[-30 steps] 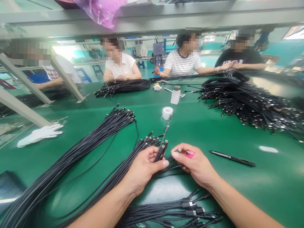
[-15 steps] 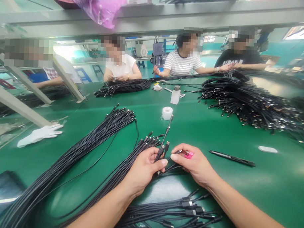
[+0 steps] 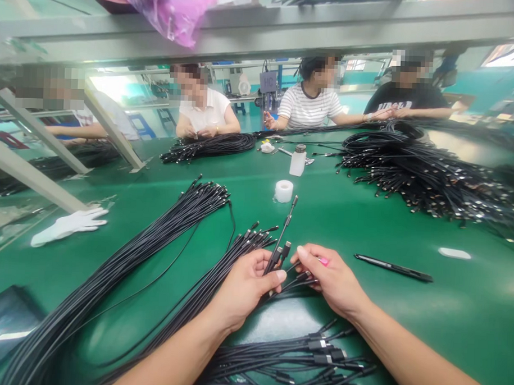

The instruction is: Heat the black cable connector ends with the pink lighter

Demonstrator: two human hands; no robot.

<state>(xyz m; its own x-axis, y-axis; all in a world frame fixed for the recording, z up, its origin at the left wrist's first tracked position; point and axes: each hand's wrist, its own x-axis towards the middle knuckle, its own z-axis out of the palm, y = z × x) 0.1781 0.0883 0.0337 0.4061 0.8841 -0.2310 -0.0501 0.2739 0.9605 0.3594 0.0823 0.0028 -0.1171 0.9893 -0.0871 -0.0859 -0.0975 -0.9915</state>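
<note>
My left hand (image 3: pixel 254 282) is closed around several black cables, their connector ends (image 3: pixel 282 252) pointing up between thumb and fingers. Just to its right, my right hand (image 3: pixel 328 273) pinches a thin black cable; a small pink item (image 3: pixel 323 261) shows at its fingers. More connector ends stick out below the right fingertips. A bundle of black cables (image 3: pixel 207 278) runs beneath my left hand and forearm. Nearer the front edge lie cables with larger metal plugs (image 3: pixel 318 357).
A long cable bundle (image 3: pixel 123 261) and white glove (image 3: pixel 70 228) lie left. Ahead are a tape roll (image 3: pixel 284 191) and bottle (image 3: pixel 298 161); right, a pen (image 3: pixel 393 267) and cable pile (image 3: pixel 426 170). Several people sit across the green table (image 3: pixel 404 321), below a metal shelf beam (image 3: pixel 246 32).
My right thumb and fingers have shifted slightly, and more connector ends show beneath them. The cables in my left hand have moved a little to the right.
</note>
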